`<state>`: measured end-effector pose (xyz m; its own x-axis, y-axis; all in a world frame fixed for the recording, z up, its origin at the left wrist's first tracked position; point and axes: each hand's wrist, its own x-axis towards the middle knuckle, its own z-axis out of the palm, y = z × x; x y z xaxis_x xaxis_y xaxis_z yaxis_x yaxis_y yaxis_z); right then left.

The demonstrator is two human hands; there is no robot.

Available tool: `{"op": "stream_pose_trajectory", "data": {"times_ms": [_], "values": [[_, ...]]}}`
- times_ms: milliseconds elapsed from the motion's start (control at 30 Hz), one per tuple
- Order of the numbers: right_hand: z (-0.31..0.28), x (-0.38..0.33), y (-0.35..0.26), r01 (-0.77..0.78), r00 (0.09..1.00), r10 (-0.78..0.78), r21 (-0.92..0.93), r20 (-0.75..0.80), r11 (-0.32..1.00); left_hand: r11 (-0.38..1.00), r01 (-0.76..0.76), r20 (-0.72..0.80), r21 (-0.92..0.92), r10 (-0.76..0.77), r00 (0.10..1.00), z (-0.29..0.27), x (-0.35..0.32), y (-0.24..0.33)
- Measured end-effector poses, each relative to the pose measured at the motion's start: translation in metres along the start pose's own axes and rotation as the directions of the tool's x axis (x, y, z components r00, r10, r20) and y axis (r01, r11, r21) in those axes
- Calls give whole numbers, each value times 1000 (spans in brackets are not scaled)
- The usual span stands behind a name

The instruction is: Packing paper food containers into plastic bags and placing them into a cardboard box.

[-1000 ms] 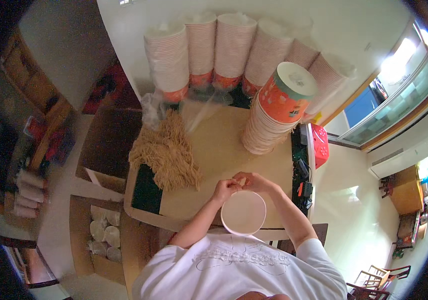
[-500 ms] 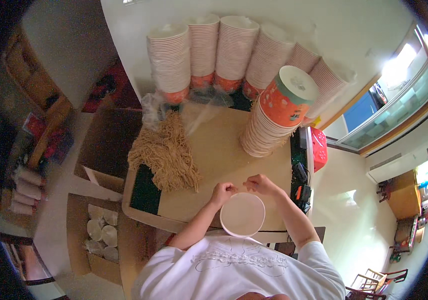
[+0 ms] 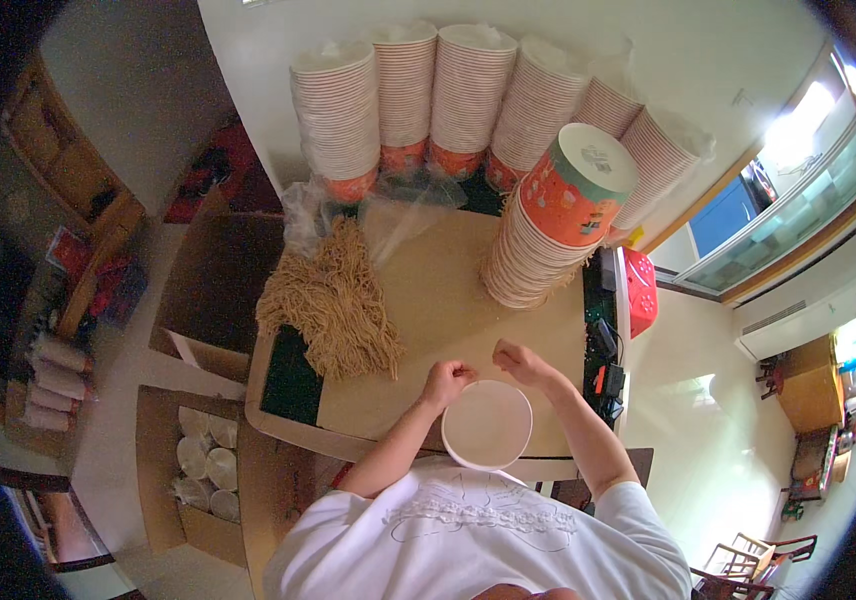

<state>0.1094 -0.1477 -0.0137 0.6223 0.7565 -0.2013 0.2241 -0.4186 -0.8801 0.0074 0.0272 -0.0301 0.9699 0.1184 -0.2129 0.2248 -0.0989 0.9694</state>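
Note:
A white paper bucket (image 3: 488,426), its round mouth facing up, stands against my shirt at the table's near edge. At its far left rim, my left hand (image 3: 447,383) is closed in a pinch. My right hand (image 3: 518,363) is also closed, just beyond the far right rim, with a small gap between the two hands. Whatever the fingers hold is too small to make out. Left of my hands lies a heap of tan twine strands (image 3: 333,310). Beyond my right hand stands a tall stack of upside-down orange-and-green paper buckets (image 3: 576,200), with strands showing along its side.
Several plastic-wrapped bucket stacks (image 3: 473,95) line the wall at the back. Clear plastic wrap (image 3: 398,215) lies beside the twine. Left of the table (image 3: 438,260) is an open carton (image 3: 163,420) holding wrapped white stacks. A red basket (image 3: 639,290) and dark devices (image 3: 603,345) sit at the right edge.
My right hand has moved slightly away from the bucket, toward the far side. The left hand and the bucket have hardly shifted.

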Motion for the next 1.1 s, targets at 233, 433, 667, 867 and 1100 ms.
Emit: {"op": "stream_pose_trajectory", "data": {"times_ms": [233,433,667,867,1100], "values": [[9,-5,-12,82,985,-73,50,-159,995,999,-37,-2,25,37,999,-3,2,-10],[43,-15,-40,74,913,-90,-56,-397,996,962,224,162,-155,-199,966,-14,3,-7],[49,-23,-46,41,889,-29,17,-456,999,946,1,150,-323,51,987,-32,6,-15],[49,-23,-40,-9,887,27,42,-460,999,899,-412,127,148,396,910,-37,5,-16],[56,-14,-24,85,879,-41,72,-476,994,747,-467,222,474,411,884,-28,0,7]]}}
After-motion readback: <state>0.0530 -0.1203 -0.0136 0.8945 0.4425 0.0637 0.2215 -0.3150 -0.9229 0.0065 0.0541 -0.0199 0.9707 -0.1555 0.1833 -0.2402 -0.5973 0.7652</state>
